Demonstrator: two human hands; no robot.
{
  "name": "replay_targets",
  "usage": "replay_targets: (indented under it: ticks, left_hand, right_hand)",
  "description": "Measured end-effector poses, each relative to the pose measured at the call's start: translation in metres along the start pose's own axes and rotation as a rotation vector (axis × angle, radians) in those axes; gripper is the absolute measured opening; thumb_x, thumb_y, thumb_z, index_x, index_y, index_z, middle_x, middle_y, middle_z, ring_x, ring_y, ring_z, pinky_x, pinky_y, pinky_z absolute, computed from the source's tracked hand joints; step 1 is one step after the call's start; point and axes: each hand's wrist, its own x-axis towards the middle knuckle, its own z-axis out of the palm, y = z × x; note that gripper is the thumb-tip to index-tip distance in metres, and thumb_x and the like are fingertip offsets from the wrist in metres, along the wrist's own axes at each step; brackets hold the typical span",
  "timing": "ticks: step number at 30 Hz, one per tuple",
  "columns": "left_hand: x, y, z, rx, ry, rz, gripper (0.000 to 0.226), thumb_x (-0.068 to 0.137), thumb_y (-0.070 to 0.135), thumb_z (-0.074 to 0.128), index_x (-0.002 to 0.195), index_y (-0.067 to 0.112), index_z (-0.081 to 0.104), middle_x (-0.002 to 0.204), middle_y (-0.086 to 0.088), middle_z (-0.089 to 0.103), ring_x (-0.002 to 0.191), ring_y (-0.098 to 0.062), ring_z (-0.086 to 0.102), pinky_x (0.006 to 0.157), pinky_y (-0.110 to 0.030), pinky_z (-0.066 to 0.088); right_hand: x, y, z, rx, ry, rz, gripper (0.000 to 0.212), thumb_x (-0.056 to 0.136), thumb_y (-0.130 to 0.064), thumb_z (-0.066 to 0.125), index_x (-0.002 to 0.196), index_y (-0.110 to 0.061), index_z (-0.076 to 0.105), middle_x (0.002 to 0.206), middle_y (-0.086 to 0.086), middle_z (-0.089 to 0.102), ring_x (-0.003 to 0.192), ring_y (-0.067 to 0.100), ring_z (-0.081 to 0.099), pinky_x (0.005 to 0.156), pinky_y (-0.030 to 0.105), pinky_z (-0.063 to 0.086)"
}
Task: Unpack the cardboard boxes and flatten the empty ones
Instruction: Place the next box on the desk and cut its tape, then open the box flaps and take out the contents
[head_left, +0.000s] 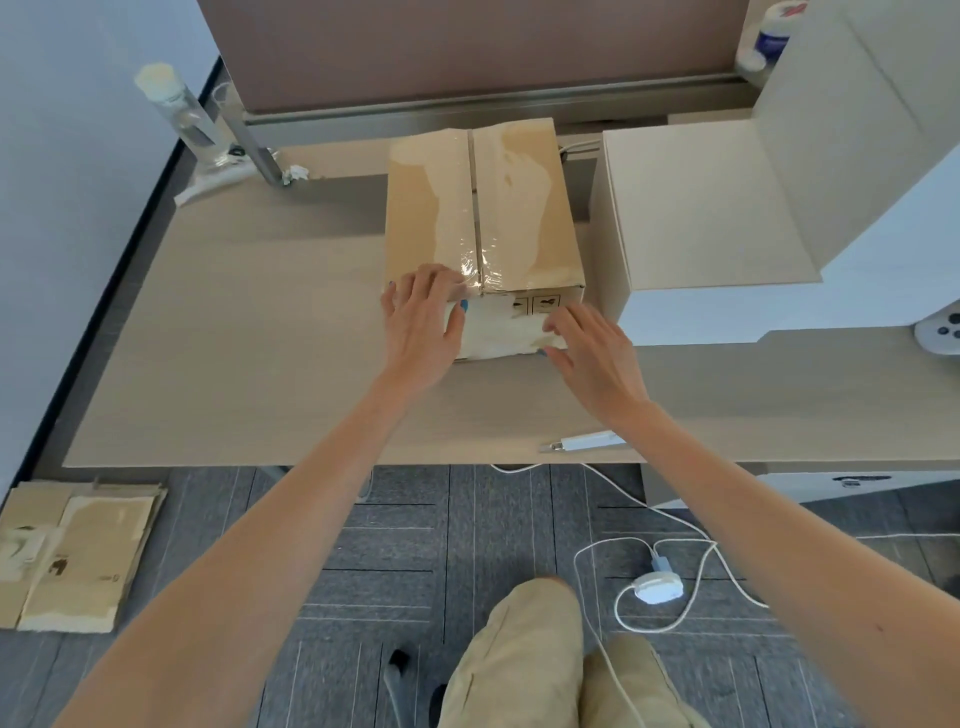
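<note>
Right now the taped cardboard box (519, 208) sits on the bench (234, 364) straight ahead of me. Its top flaps are closed, with clear tape running along the centre seam and down over the near edge. My left hand (421, 317) lies on the box's near left corner, fingers spread and straight, palm pressing over the top edge without gripping anything. My right hand (592, 353) is at the box's near face on the right side. Its fingers are loosely extended, with the tips touching the pale lower part of that face, and it holds nothing.

Just right of the box stands a larger white carton (701, 208) with its lid flap raised. Nearer to me than the box, by the bench's front edge and partly under my right forearm, lies a white utility knife (582, 443). Beyond the box to the left, a clear bottle (182, 114) stands at the bench's far corner. Down on the floor (467, 545), well to the left of the box, a stack of flattened cardboard (78, 551) lies flat. To the box's near right, a white charger cable (654, 587) loops across the carpet.
</note>
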Motion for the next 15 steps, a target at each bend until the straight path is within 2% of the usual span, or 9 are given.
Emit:
replay_targets:
  ticks: [4,9,12,15]
  left_hand:
    - [0.012,0.006,0.004,0.009,-0.099,-0.216,0.046,0.095,0.038,0.054,0.137,0.020,0.047,0.154,-0.008,0.031,0.143,-0.032,0.026,0.115,-0.048,0.018]
    - [0.031,0.017,0.001,0.004,-0.228,-0.456,0.075,0.094,0.057,0.052,0.152,0.017,0.026,0.163,-0.019,0.003,0.150,-0.042,-0.003,0.119,-0.055,0.003]
    - [0.041,0.020,-0.002,-0.042,-0.294,-0.617,0.093,0.089,0.064,0.053,0.156,0.013,0.011,0.163,-0.023,-0.008,0.149,-0.043,-0.008,0.120,-0.055,0.002]
    - [0.048,0.023,-0.003,-0.021,-0.343,-0.673,0.105,0.086,0.067,0.056,0.157,0.014,0.002,0.162,-0.023,-0.010,0.149,-0.043,-0.002,0.119,-0.056,0.009]
  right_hand:
    - [0.035,-0.006,-0.010,-0.020,0.088,-0.015,0.020,0.086,-0.018,0.068,0.098,-0.008,0.055,0.100,0.004,0.053,0.090,0.023,0.051,0.068,0.029,0.041]
    - [0.063,0.002,-0.006,0.002,0.039,0.023,0.027,0.089,-0.020,0.063,0.114,-0.011,0.058,0.118,0.006,0.051,0.109,0.024,0.049,0.089,0.037,0.043]
    - [0.071,0.008,0.001,0.003,-0.120,0.062,0.038,0.096,-0.025,0.051,0.133,-0.015,0.050,0.145,0.008,0.038,0.135,0.025,0.033,0.108,0.037,0.029]
    - [0.073,0.011,0.005,-0.014,-0.189,0.088,0.041,0.100,-0.030,0.045,0.139,-0.018,0.044,0.153,0.007,0.028,0.142,0.022,0.022,0.113,0.033,0.020]
